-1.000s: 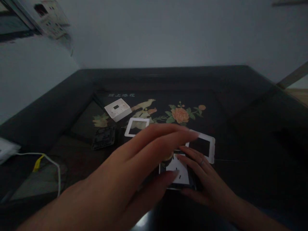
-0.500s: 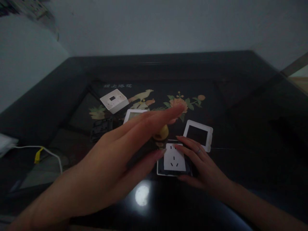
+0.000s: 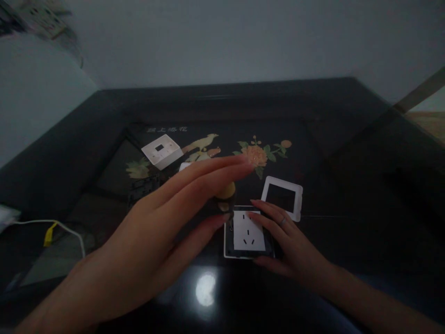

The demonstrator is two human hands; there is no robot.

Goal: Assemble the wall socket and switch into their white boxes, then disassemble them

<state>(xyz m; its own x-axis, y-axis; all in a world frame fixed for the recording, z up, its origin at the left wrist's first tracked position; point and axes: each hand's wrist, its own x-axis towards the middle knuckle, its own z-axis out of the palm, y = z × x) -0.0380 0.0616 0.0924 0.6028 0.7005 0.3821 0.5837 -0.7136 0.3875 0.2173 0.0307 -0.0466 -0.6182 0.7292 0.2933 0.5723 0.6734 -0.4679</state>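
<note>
My left hand (image 3: 174, 213) reaches over a screwdriver (image 3: 226, 191) with a yellow and dark handle, fingers stretched along it and thumb below. The handle sits between them, partly hidden. Its tip meets the left side of a wall socket (image 3: 248, 236), near a screw spot. The socket has a white slotted face, dark surround and pale rim, and lies flat on the table. My right hand (image 3: 283, 232), a ring on one finger, grips the socket's right side, fingers on the upper part and thumb at the lower edge.
A white cover frame (image 3: 298, 204) lies just beyond my right hand. Farther left are a white back box (image 3: 162, 152), a dark plastic part (image 3: 142, 189) and another white piece (image 3: 184, 166) mostly hidden. A white cable (image 3: 69, 226) with a yellow tag runs along the left of the dark table (image 3: 330, 153).
The screwdriver has tilted more upright, its tip now visible at the socket. My left fingers have shifted slightly left along its handle. My right hand stays on the socket; the view has moved slightly.
</note>
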